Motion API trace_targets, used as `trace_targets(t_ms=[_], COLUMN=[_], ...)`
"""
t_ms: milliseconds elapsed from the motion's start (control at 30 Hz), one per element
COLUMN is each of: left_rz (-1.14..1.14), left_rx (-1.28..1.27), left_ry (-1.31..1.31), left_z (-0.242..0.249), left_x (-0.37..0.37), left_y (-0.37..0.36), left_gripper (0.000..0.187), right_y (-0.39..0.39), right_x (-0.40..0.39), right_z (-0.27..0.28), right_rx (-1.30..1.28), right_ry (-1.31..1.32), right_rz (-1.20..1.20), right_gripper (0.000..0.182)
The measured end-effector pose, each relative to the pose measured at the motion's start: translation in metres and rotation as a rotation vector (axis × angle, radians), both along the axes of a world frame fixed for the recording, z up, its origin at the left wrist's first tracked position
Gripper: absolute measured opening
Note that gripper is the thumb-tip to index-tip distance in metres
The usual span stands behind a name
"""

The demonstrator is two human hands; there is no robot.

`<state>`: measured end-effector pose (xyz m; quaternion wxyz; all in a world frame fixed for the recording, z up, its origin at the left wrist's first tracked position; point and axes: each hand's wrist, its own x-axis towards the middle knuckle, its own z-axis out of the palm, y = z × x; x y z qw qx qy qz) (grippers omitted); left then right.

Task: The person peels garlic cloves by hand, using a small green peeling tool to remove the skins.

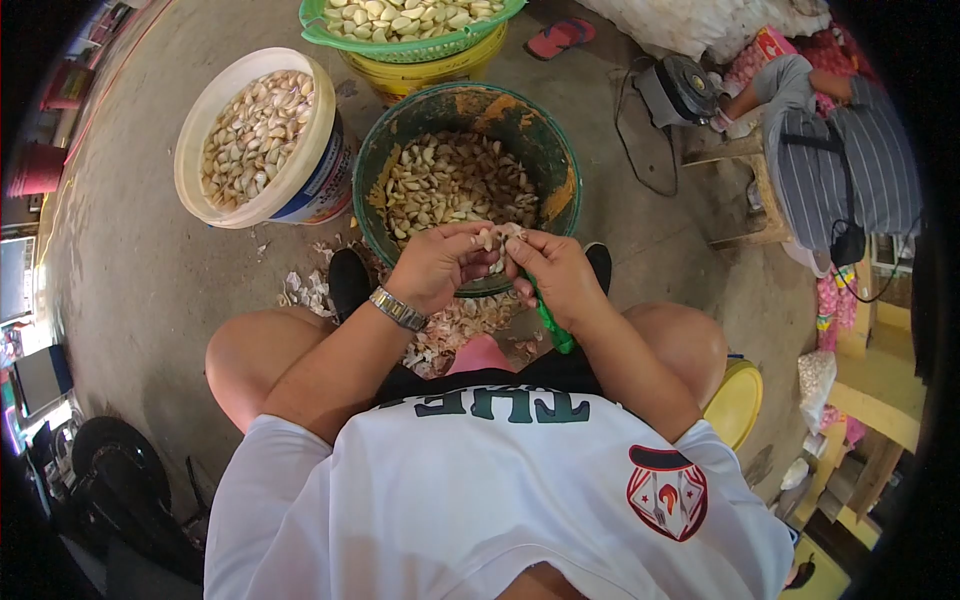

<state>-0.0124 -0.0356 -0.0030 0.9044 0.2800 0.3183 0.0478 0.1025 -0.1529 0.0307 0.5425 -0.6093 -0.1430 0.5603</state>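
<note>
My left hand [435,268], with a metal watch on its wrist, pinches a garlic clove [491,238] with loose papery skin. Thumb and fingers of my right hand [556,277] close on the same clove from the other side. A green handle [553,322] sticks out below my right palm; whether it bears a blade is hidden by the fingers. Both hands are above the near rim of a dark green tub [568,170], which holds many garlic cloves [460,180] in their skins.
A white bucket [188,200] of unpeeled cloves leans at the left. Behind the tub, a green basket [400,48] of peeled cloves rests on a yellow bucket [440,75]. Garlic skins [450,330] litter the floor. Another person [850,150] sits at the right; a yellow lid [735,400] is beside my knee.
</note>
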Motion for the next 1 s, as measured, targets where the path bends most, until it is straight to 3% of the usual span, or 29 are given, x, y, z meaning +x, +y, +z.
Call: trace_targets(t_ms=[267, 467, 667, 800, 833, 900, 967, 1000], left_rz=[-0.116, -0.097, -0.111, 0.001, 0.019, 0.059, 0.162, 0.141], left_rx=[-0.037, -0.043, -0.056, 0.055, 0.236, 0.592, 0.941, 1.207], left_ry=[-0.096, -0.171, -0.131, -0.049, -0.007, 0.085, 0.088, 0.265], left_z=[0.002, 0.004, 0.007, 0.008, 0.018, 0.041, 0.053, 0.074], left_x=[-0.003, -0.002, -0.003, 0.000, 0.006, 0.020, 0.042, 0.054], left_y=[0.004, 0.004, 0.004, 0.010, 0.019, 0.046, 0.092, 0.112], left_gripper=[0.023, 0.014, 0.010, 0.011, 0.014, 0.020, 0.021, 0.029], right_y=[0.000, -0.003, -0.005, -0.011, -0.012, -0.013, -0.021, -0.023], right_x=[0.010, 0.009, 0.021, 0.018, 0.014, 0.000, -0.016, -0.021], right_z=[0.013, 0.016, 0.013, 0.026, 0.015, 0.008, -0.026, -0.039], right_rx=[0.135, 0.114, 0.159, -0.063, -0.030, -0.131, -0.081, -0.056], right_ry=[0.315, 0.231, 0.312, 0.162, -0.069, -0.213, -0.667, -0.899], right_rz=[-0.237, -0.054, -0.326, 0.111, 0.354, 0.577, 0.815, 0.930], right_gripper=[0.022, 0.021, 0.020, 0.021, 0.022, 0.024, 0.026, 0.027])
